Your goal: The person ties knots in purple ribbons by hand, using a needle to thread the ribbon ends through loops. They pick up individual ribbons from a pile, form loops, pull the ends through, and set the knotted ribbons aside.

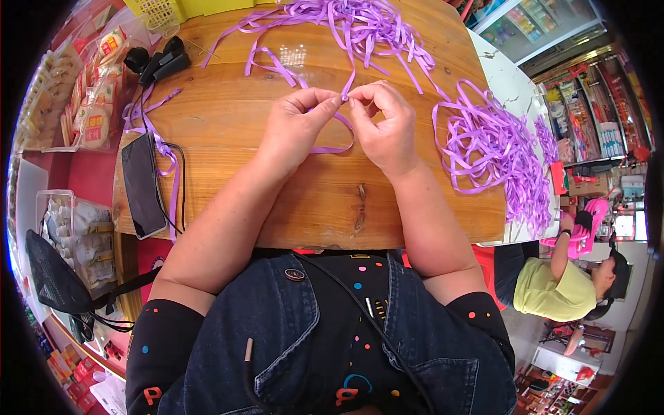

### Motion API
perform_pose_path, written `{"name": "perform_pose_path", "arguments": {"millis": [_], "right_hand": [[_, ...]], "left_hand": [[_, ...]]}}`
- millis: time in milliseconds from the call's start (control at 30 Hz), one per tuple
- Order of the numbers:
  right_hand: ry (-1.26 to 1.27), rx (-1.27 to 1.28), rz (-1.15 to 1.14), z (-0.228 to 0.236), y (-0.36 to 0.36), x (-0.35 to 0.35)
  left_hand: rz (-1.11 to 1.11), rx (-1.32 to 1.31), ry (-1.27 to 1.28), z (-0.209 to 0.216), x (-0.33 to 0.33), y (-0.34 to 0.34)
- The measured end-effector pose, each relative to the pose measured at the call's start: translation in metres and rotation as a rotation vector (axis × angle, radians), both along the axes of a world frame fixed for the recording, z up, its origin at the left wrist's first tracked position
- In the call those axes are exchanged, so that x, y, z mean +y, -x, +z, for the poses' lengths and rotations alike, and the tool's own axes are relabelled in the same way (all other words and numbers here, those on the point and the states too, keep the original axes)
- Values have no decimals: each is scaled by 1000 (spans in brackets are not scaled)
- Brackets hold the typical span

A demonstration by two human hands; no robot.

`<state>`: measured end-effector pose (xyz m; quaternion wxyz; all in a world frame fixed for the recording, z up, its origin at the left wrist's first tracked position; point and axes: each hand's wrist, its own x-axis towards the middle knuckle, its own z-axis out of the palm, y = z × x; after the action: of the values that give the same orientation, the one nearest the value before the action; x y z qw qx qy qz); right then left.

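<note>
Over the middle of the wooden table, my left hand and my right hand meet almost fingertip to fingertip. Both pinch a purple ribbon at what looks like a small knot between them. One length of the ribbon runs up toward a loose heap of purple ribbons at the far side. A loop of it hangs under my hands, partly hidden by my left fingers. To the right, a larger tangled pile of purple ribbons lies across the table's edge onto a white marbled surface.
On the wooden table, a black phone with a cable lies at left, beside more purple ribbon and a black clip-like device. A yellow basket stands at the far left. A person in a yellow shirt is at right.
</note>
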<state>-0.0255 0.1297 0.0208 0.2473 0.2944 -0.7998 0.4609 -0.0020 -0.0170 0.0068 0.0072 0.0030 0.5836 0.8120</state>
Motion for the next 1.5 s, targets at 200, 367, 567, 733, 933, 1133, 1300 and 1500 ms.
{"name": "perform_pose_path", "arguments": {"millis": [200, 367, 567, 733, 933, 1133, 1300, 1500], "right_hand": [[-14, -5, 8, -1, 1, 1], [-47, 6, 24, -3, 2, 0], [-69, 70, 39, -5, 3, 0], [-62, 59, 40, -2, 1, 1], [-63, 42, 17, -2, 4, 7], [14, 9, 72, 4, 1, 1], [-83, 94, 128, -7, 9, 3], [-172, 90, 56, -2, 8, 5]], "left_hand": [[29, 47, 189, -5, 0, 2], [55, 143, 148, -13, 1, 6], [17, 18, 132, -2, -3, 1], [27, 22, 103, -1, -1, -1], [38, 12, 156, 2, -1, -1], [54, -48, 70, 0, -4, 2], [-36, -13, -4, -2, -3, 2], [14, -12, 113, 0, 0, -1]]}}
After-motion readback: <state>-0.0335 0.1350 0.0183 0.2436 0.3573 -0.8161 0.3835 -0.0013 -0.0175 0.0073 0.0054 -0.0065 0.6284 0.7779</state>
